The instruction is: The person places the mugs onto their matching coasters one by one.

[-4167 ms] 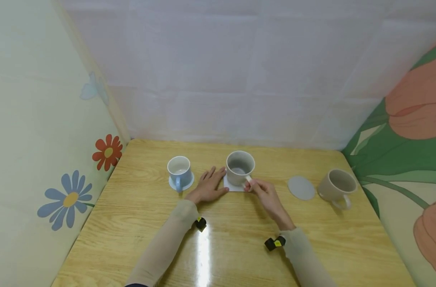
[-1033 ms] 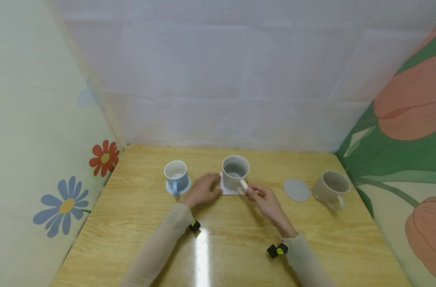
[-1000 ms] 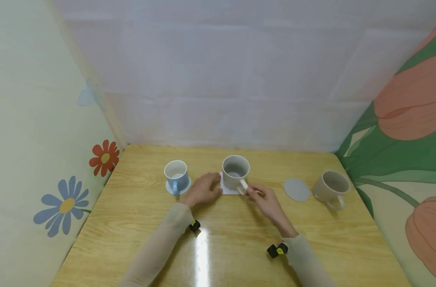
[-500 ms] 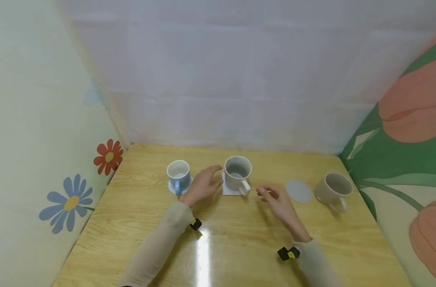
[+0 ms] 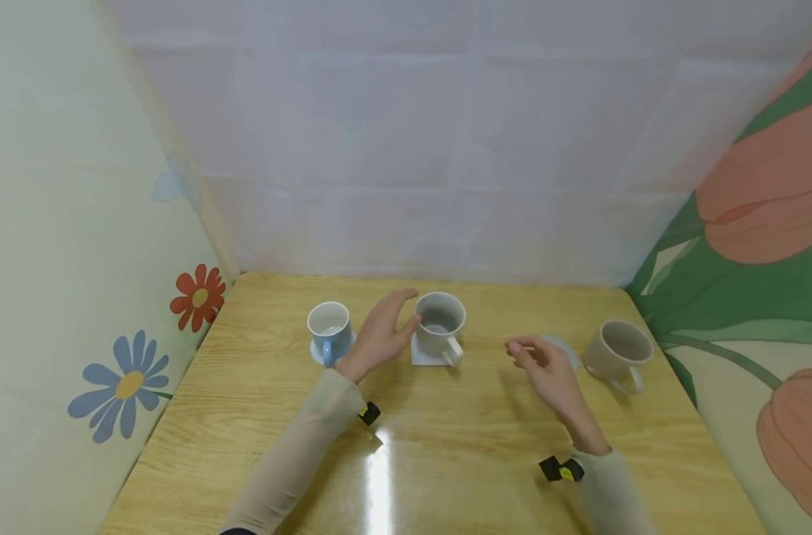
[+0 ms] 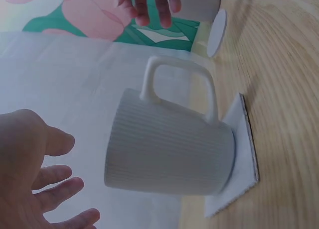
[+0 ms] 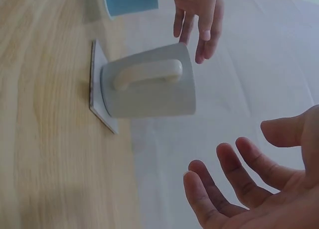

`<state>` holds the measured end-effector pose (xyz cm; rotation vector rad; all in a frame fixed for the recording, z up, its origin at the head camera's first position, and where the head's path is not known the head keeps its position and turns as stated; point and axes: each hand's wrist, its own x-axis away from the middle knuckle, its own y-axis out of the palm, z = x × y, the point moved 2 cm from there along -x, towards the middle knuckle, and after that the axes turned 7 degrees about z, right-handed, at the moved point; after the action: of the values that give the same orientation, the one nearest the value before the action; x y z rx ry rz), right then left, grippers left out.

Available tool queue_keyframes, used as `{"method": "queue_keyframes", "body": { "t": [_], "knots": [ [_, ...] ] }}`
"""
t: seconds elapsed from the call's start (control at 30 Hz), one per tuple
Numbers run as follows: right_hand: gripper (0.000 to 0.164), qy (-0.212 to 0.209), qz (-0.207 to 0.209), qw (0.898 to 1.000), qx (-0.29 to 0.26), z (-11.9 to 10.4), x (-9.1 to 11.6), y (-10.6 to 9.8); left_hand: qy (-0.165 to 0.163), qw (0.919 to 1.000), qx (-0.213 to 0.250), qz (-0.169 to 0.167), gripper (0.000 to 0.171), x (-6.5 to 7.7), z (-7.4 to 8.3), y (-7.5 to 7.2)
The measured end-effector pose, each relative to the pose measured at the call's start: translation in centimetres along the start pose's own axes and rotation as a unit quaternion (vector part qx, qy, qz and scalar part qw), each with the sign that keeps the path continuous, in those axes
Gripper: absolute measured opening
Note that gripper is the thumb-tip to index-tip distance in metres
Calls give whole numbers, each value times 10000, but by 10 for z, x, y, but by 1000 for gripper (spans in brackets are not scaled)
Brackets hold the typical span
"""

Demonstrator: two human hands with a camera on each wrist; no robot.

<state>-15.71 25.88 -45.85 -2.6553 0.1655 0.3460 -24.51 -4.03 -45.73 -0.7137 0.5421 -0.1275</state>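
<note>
A white ribbed mug (image 5: 439, 327) stands upright on a square white coaster (image 5: 427, 359), its handle toward the front right. My left hand (image 5: 381, 336) hovers just left of this mug, fingers apart and relaxed; in the left wrist view a gap shows between the fingers (image 6: 60, 194) and the mug (image 6: 169, 144). To the right, my right hand (image 5: 546, 371) is in the air, loosely curved and holding nothing. It partly covers a round grey coaster (image 5: 564, 348). The right wrist view shows its fingers (image 7: 234, 174) spread, away from the mug (image 7: 149, 84).
A blue mug (image 5: 330, 331) stands on a round pale coaster (image 5: 316, 352) at the left. At the right, a beige mug (image 5: 616, 353) rests directly on the wooden table (image 5: 446, 453). White cloth (image 5: 379, 134) hangs behind the table, with flowered panels at both sides.
My right hand has let go of the white mug's handle and moved right. My left hand has risen off the coaster beside the mug. The white mug has stayed on its coaster.
</note>
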Motion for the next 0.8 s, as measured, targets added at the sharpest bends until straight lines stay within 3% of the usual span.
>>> {"method": "queue_keyframes", "body": {
  "t": [0.4,0.57,0.8],
  "knots": [
    [28,-128,450,9988,175,-5,3,-33,533,9985,124,-55,50,-11,33,6],
    [30,34,634,9976,263,-4,4,-42,535,9984,128,-146,51,-16,42,12],
    [28,-146,872,9960,156,-7,1,-57,579,9978,46,-315,53,-22,52,21]
  ]
}}
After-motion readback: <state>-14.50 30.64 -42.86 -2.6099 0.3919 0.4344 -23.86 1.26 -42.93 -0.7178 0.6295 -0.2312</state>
